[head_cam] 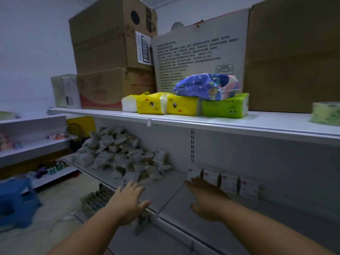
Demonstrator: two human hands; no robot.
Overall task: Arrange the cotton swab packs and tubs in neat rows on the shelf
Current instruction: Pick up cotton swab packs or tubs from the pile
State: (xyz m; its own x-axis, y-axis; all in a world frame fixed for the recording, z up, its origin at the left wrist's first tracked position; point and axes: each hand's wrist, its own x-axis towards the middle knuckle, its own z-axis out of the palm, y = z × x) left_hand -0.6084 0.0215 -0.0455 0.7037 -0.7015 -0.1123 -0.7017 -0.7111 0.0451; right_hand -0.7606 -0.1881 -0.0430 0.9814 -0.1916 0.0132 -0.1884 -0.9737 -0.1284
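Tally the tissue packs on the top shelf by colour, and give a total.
Yellow packs: 2
Green pack: 1
Blue pack, lying on top of the others: 1
Mostly white pack at the far left: 1
Total: 5

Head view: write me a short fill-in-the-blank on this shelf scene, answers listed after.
The upright row of packs against the back panel counts ____ packs. The loose heap of packs lies to the ____ of that row. The right hand reaches, fingers straight, toward the row's ____ end. On the upper shelf, the tissue pack under the right end of the blue-purple pack is ____.
Missing words: four; left; left; green.
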